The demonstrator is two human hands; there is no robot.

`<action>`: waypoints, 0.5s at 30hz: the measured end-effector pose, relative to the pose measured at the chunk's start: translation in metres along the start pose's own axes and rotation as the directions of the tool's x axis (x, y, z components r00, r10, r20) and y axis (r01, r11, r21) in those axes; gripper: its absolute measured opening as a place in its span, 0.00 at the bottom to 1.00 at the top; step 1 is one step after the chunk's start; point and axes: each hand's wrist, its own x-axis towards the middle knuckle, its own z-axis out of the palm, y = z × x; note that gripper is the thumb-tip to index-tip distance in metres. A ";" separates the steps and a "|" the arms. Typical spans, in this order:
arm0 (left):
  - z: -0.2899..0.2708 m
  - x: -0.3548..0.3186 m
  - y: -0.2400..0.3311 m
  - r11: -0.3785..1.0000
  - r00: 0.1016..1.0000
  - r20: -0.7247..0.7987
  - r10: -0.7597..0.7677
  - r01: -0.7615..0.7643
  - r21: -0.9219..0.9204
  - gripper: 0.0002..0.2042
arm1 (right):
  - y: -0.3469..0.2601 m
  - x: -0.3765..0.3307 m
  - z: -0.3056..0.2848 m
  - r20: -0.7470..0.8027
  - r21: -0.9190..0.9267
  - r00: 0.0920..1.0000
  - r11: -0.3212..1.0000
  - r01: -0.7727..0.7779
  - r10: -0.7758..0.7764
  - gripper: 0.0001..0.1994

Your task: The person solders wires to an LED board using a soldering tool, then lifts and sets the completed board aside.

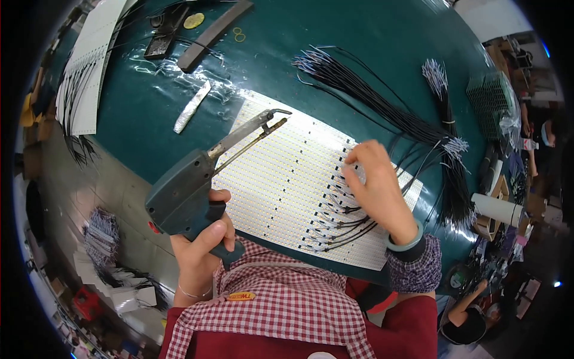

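Note:
My left hand is wrapped round the handle of a dark green soldering gun, a finger by its trigger. The gun's metal tip points up and right over a white LED board with rows of small yellowish chips. Above the board's right part is my right hand, thumb and forefinger bent together; what they pinch, if anything, is too small to make out. Below that hand, several black wires with pale split ends lie along the board's row of dark pads. Some wires run out to the right beneath the hand.
Beyond the board, a thick bundle of black wires lies on the green table; another bundle is at right. A silver wrapped blade-shaped tool, a dark metal bar and wired white boards lie left. Another person sits at far right.

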 end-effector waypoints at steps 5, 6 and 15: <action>-0.012 0.008 0.001 1.000 1.000 0.003 -0.005 0.006 -0.023 0.25 | 0.001 0.084 0.020 -0.157 -0.051 0.975 0.987 0.152 -0.158 0.07; -0.012 0.008 0.001 1.000 1.000 -0.002 0.008 -0.008 -0.007 0.26 | 0.001 0.100 0.030 -0.153 -0.048 0.975 0.986 0.158 -0.163 0.07; -0.020 0.010 -0.002 0.999 0.998 -0.065 -0.024 0.026 0.036 0.28 | 0.013 0.135 0.066 -0.201 -0.512 0.909 0.830 0.220 -0.365 0.09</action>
